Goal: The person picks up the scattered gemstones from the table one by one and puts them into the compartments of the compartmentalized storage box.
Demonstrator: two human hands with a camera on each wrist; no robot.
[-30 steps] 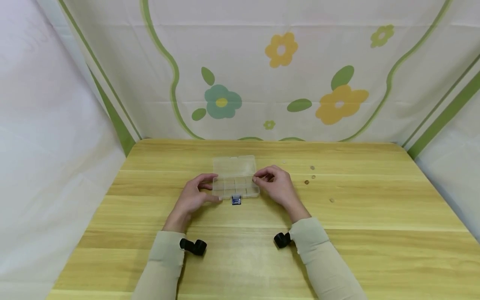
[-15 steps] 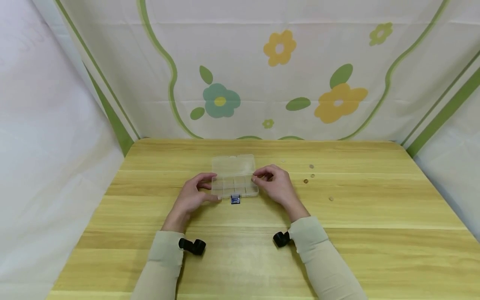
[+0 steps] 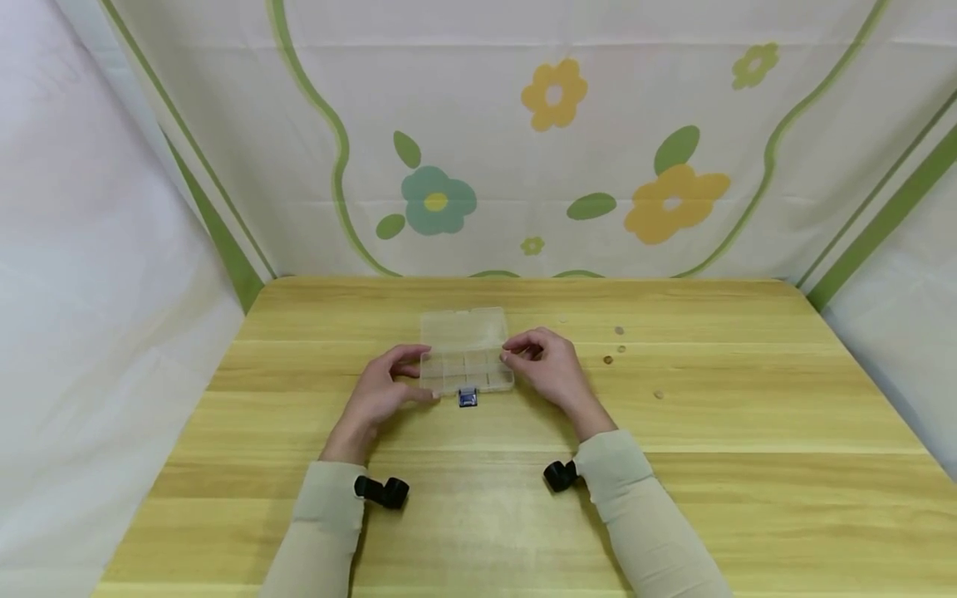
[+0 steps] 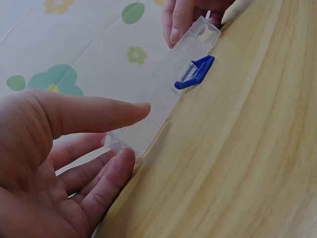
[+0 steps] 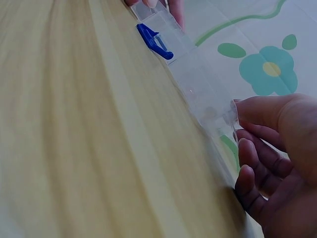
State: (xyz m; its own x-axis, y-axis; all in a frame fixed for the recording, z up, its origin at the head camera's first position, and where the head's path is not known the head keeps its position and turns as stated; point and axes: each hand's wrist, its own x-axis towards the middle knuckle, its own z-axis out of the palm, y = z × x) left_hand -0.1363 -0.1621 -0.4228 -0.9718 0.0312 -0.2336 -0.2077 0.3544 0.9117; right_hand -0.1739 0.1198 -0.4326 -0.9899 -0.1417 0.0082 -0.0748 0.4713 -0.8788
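Discs (image 3: 608, 360) right of clear box (image 3: 467, 353)

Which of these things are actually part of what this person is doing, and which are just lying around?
In use:
clear divided box, lid open
blue latch on its front
left hand and right hand, at its ends

Lying about:
small round pieces, untouched on the table, though possibly meant for the job
flowered cloth behind
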